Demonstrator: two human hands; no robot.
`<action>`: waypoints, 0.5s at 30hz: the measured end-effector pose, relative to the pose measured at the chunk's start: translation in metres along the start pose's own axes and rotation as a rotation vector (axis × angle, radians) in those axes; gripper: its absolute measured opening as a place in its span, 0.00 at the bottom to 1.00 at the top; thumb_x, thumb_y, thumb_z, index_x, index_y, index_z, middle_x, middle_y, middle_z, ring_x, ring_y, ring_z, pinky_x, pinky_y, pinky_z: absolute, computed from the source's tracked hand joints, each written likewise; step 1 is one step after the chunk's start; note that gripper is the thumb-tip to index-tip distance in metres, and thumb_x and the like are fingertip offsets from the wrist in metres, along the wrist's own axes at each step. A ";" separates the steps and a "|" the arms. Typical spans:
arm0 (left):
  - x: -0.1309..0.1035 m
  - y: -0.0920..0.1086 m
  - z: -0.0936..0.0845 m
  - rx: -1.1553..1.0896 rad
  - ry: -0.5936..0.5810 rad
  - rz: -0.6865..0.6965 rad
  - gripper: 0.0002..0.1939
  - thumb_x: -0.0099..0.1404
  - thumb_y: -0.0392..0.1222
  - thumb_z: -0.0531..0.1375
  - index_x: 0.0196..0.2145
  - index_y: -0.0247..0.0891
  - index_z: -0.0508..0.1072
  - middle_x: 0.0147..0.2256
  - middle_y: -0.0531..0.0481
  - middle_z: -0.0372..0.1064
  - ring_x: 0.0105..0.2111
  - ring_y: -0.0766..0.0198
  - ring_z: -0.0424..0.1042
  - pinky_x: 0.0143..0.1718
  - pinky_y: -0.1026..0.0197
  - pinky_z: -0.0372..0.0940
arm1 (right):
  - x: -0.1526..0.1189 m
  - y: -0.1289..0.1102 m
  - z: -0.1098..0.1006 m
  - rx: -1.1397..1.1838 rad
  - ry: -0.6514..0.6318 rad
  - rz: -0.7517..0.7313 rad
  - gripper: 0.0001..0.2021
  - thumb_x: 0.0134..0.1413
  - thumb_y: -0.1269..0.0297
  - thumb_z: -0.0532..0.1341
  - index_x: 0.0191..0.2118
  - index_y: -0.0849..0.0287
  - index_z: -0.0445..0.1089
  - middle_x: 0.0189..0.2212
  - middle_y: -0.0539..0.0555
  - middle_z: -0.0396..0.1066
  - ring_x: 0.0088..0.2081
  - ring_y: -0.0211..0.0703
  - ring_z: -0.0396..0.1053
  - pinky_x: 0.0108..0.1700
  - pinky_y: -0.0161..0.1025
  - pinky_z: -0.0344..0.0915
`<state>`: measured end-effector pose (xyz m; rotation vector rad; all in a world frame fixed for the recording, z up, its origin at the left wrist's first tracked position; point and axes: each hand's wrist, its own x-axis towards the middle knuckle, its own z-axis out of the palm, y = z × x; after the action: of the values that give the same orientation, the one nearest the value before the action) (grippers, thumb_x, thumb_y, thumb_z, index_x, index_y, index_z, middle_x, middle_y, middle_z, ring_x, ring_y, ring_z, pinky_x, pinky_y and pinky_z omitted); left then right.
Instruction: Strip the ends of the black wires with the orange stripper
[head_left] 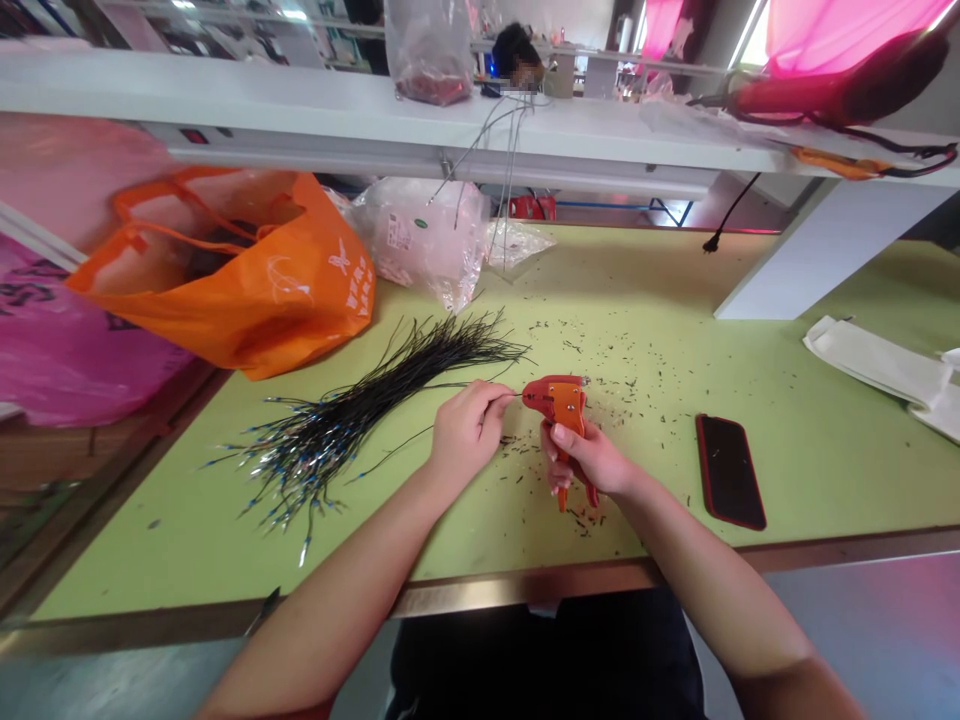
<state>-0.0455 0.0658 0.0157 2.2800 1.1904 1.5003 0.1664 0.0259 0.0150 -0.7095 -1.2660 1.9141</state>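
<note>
Between the thumb and fingers of my left hand [474,425] is pinched a thin black wire [409,438], its end at the jaws of the wire stripper [564,398]. The rest of the wire trails left behind the hand toward the pile. My right hand [581,455] is wrapped round the handles of this red and orange wire stripper, which points left. Whether its jaws bite the wire is too small to tell. Left of my left hand lies a bundle of black wires [367,410], many with blue and silvery ends. Dark clippings [517,480] are scattered round the tool.
A phone [731,470] lies at the right, with a white cloth-like strip [877,370] beyond it. An orange bag [300,280] and a clear plastic bag [427,235] stand at the back left. A white shelf [315,110] spans the table, with wires hanging from it; a person sits beyond.
</note>
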 end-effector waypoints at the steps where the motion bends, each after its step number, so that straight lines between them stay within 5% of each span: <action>1: 0.000 0.000 -0.001 0.007 -0.001 -0.010 0.11 0.77 0.43 0.57 0.37 0.42 0.77 0.31 0.50 0.78 0.29 0.62 0.75 0.34 0.61 0.68 | 0.000 0.001 0.002 -0.003 0.007 -0.011 0.29 0.60 0.33 0.67 0.29 0.55 0.63 0.16 0.40 0.57 0.18 0.34 0.59 0.25 0.36 0.71; 8: 0.001 0.004 -0.002 0.026 0.035 -0.016 0.11 0.76 0.40 0.57 0.36 0.42 0.77 0.31 0.51 0.78 0.29 0.63 0.75 0.34 0.61 0.68 | 0.002 0.008 0.010 -0.021 0.073 -0.064 0.31 0.57 0.31 0.68 0.26 0.54 0.61 0.15 0.39 0.54 0.15 0.31 0.53 0.18 0.32 0.60; 11: 0.002 -0.002 -0.003 0.036 0.036 -0.033 0.11 0.75 0.39 0.56 0.36 0.42 0.77 0.31 0.51 0.78 0.30 0.62 0.75 0.34 0.61 0.68 | 0.003 0.006 0.003 -0.010 0.005 -0.037 0.30 0.58 0.30 0.67 0.29 0.54 0.65 0.14 0.38 0.55 0.14 0.32 0.53 0.19 0.33 0.62; 15: 0.012 -0.026 -0.017 0.112 0.247 -0.173 0.10 0.76 0.43 0.57 0.37 0.41 0.76 0.31 0.50 0.76 0.32 0.61 0.75 0.36 0.60 0.68 | 0.000 -0.007 -0.010 0.047 -0.044 -0.160 0.29 0.59 0.30 0.66 0.29 0.54 0.65 0.16 0.41 0.57 0.17 0.36 0.59 0.26 0.38 0.71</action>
<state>-0.0715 0.0868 0.0189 2.0364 1.5300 1.7250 0.1760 0.0336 0.0180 -0.5278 -1.2618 1.8309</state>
